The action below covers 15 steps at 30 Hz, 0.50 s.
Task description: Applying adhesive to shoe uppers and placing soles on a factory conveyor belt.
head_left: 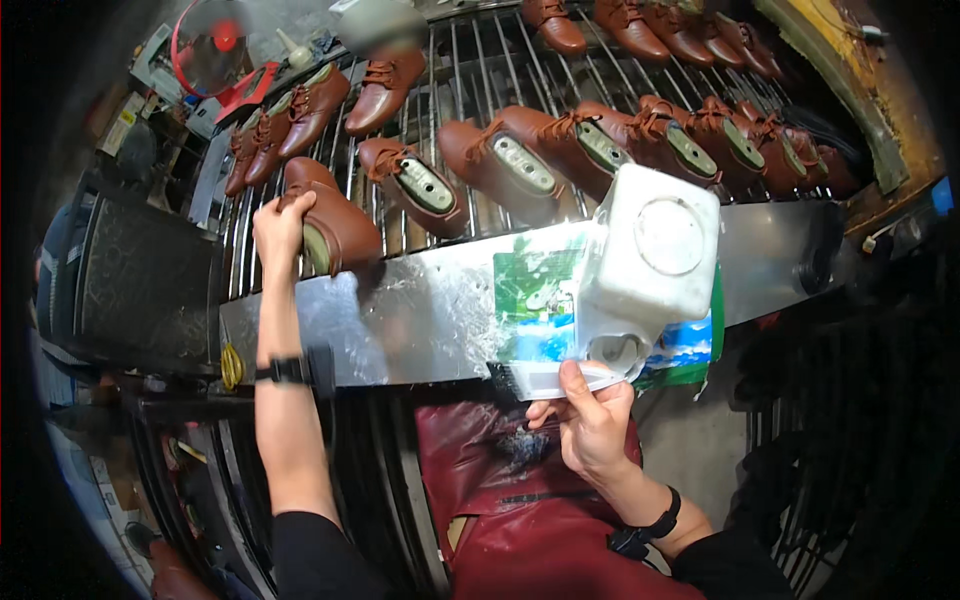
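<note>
The right hand [592, 420] pinches a white brush [560, 380] with dark bristles, near a smeared white tub [645, 270]. Farther off, past the silver desk [425, 325], the left hand [278, 235] grips a smooth, shiny brown shoe [347, 222], tilted over metal bars [248, 215], pale green showing inside.

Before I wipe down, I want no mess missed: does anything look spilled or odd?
Yes. Whitish smears mar the shiny metal ledge, left of the green sheet, like something dripped or rubbed there. A pale patch also stands out against the dark red apron. What either mark is, I can't tell.
</note>
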Each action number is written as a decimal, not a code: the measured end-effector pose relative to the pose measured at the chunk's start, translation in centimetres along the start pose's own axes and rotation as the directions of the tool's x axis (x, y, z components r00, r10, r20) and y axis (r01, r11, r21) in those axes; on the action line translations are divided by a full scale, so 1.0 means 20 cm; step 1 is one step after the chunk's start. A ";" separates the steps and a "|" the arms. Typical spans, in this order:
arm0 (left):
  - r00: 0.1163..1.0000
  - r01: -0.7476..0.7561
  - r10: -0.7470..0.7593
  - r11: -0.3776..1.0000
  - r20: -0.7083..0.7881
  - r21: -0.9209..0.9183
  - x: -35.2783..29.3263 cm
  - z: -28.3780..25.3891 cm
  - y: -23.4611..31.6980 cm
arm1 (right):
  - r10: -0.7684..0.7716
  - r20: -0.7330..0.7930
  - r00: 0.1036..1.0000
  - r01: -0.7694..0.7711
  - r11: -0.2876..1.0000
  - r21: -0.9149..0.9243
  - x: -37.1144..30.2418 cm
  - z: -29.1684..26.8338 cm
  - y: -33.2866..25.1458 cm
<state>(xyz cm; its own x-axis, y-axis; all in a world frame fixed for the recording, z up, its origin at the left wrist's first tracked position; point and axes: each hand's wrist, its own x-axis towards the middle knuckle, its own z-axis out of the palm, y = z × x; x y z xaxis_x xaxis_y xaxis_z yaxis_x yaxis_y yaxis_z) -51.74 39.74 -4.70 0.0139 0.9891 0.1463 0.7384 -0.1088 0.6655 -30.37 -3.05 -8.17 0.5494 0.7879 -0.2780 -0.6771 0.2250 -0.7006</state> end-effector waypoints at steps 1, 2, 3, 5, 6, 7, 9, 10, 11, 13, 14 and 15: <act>0.998 0.059 -0.060 0.982 -0.001 0.181 0.12 0.05 0.04 | -0.007 0.000 1.000 0.007 1.000 -0.002 0.02 0.00 0.01; 0.993 0.107 -0.114 0.930 0.001 0.352 0.20 0.13 0.09 | 0.016 -0.030 0.999 -0.016 1.000 -0.006 0.04 -0.01 0.01; 0.992 0.076 -0.114 0.863 0.046 0.499 0.23 0.20 0.12 | 0.040 -0.058 0.998 -0.041 0.999 -0.007 0.05 -0.02 0.00; 0.991 0.058 -0.117 0.815 0.066 0.577 0.22 0.36 0.23 | 0.002 -0.085 0.996 -0.002 1.000 -0.001 0.07 -0.05 -0.01; 0.989 0.051 -0.123 0.813 0.085 0.581 0.22 0.38 0.29 | -0.015 -0.089 0.996 0.016 1.000 0.015 0.08 -0.05 -0.03; 0.987 0.034 -0.116 0.831 0.113 0.555 0.18 0.39 0.33 | -0.030 -0.118 0.993 0.032 0.999 0.016 0.08 -0.05 -0.05; 0.979 -0.006 -0.105 0.844 0.176 0.536 0.26 0.30 0.13 | -0.027 -0.077 0.997 0.031 0.999 0.045 0.06 -0.03 -0.05; 0.966 -0.210 0.155 0.936 0.205 0.281 0.26 0.23 -0.07 | -0.030 -0.050 0.998 0.033 0.997 0.071 0.07 -0.04 -0.04; 0.949 -0.284 0.243 0.935 0.199 0.212 0.13 0.20 -0.05 | -0.029 -0.064 0.998 0.034 0.997 0.070 0.08 -0.08 -0.05; 0.967 -0.182 0.167 0.981 0.190 0.060 -0.35 -0.19 0.24 | -0.031 -0.060 0.998 0.035 0.997 0.068 0.07 -0.15 -0.05; 0.972 -0.234 0.234 0.972 0.003 -0.013 -0.49 -0.43 0.18 | -0.013 -0.018 1.000 0.014 0.998 0.067 0.05 -0.16 -0.06; 0.990 -0.128 0.136 0.975 -0.030 0.182 -0.63 -0.75 0.18 | 0.011 -0.006 1.000 -0.011 0.995 0.099 0.03 -0.18 -0.07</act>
<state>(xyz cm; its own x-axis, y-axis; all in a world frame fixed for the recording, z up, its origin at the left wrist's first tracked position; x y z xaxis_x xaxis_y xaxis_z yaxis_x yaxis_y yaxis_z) -59.29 25.48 6.82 0.0938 0.9618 0.2571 0.8407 -0.2148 0.4971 -27.43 -5.00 -9.72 0.5446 0.7870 -0.2897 -0.7282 0.2724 -0.6289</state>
